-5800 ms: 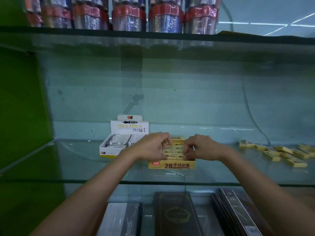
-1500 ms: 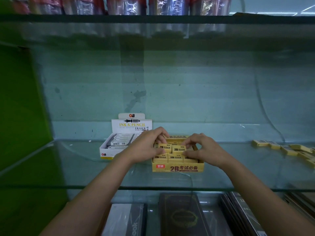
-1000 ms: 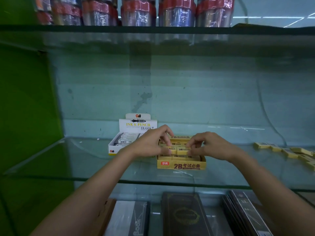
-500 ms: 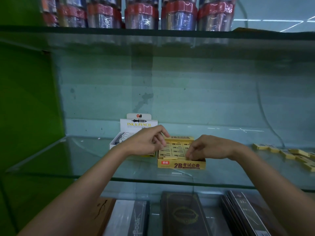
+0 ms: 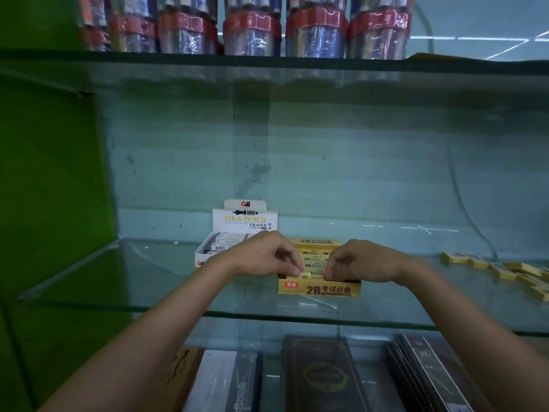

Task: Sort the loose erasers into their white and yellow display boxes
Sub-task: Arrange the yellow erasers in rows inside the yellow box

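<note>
While loose yellow erasers lie at right, our left hand and right hand, fingers curled, pinch an eraser at the yellow box front.

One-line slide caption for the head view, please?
Both hands seat a yellow eraser in the yellow box; loose erasers wait at right.

The glass shelf carries a white display box of erasers at its back left, a yellow display box just beside it to the right, and loose yellow erasers scattered well apart at the right end.
</note>
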A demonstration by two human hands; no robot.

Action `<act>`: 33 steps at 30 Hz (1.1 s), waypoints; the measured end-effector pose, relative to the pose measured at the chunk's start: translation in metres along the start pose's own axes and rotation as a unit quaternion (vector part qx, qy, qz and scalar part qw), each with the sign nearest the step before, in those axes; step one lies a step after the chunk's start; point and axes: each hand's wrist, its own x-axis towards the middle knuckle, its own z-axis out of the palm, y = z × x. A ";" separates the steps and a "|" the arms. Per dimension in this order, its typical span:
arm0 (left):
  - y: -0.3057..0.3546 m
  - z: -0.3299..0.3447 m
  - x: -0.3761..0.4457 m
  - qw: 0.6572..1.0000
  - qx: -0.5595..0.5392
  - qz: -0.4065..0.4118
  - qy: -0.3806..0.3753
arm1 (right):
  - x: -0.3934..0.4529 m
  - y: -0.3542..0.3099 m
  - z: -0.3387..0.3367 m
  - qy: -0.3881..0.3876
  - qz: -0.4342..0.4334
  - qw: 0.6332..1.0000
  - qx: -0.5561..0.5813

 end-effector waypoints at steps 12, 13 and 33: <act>-0.004 -0.002 0.002 0.985 0.170 -0.005 0.001 | -0.001 0.000 0.002 0.015 0.004 1.000 0.013; -0.004 -0.001 0.003 0.984 0.178 -0.004 0.014 | -0.001 0.000 0.002 0.020 0.004 1.000 0.014; 0.022 -0.013 0.023 0.973 0.141 -0.076 -0.168 | -0.008 0.009 0.008 0.054 -0.017 0.997 0.060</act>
